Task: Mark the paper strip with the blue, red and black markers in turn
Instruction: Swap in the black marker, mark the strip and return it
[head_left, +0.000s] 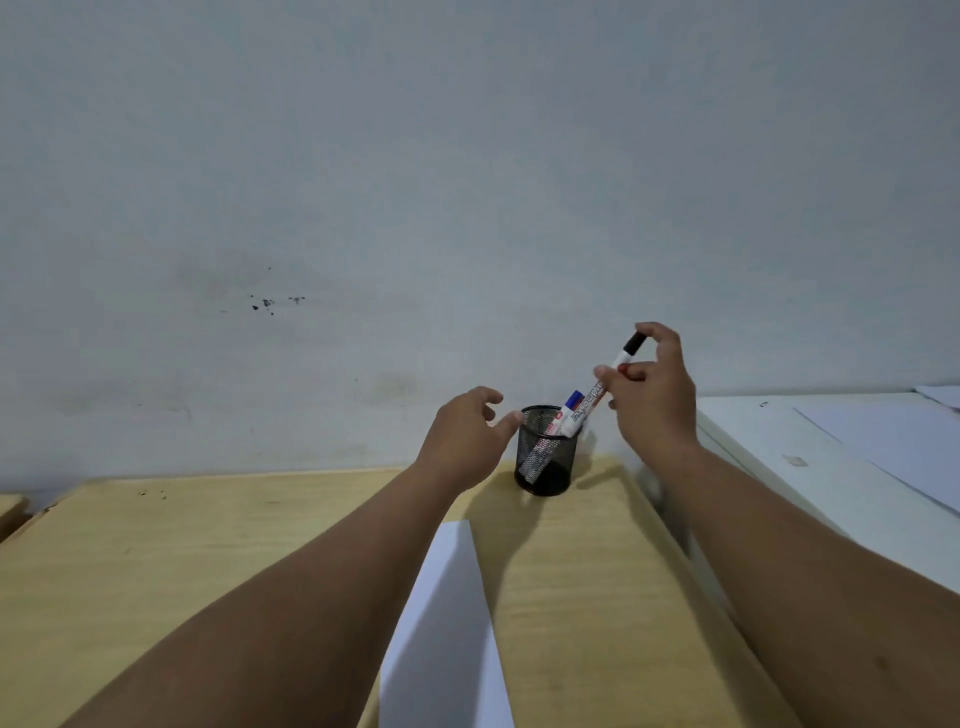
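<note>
Black-capped white marker (597, 396) up in the right hand (655, 395), pinched between thumb and fingertips around its upper barrel, cap end pointing up and to the right. It slants steeply, and its lower end sits at the rim of the black wire-mesh pen cup (544, 451), inside or just above — hard to call from this angle. Tucked right beside it in the cup, a blue-capped white marker (572, 401) pokes above the rim, and a third marker with a bit of red showing (557, 415) leans lower down, its barrel visible through the mesh.

Over on the other side, the left hand (467, 436) is spread loose, fingers curled and apart, holding nothing; its thumb tip reaches the cup's left rim, contact too close to judge.

Nearer the person, the long white paper strip (447, 623) lies flat on the pale wooden tabletop (208, 545), running between the two forearms, its far end short of the cup. To the right, a white surface (810, 441) carries loose white sheets (898, 447). A grey, scuffed wall (467, 182) fills the background.
</note>
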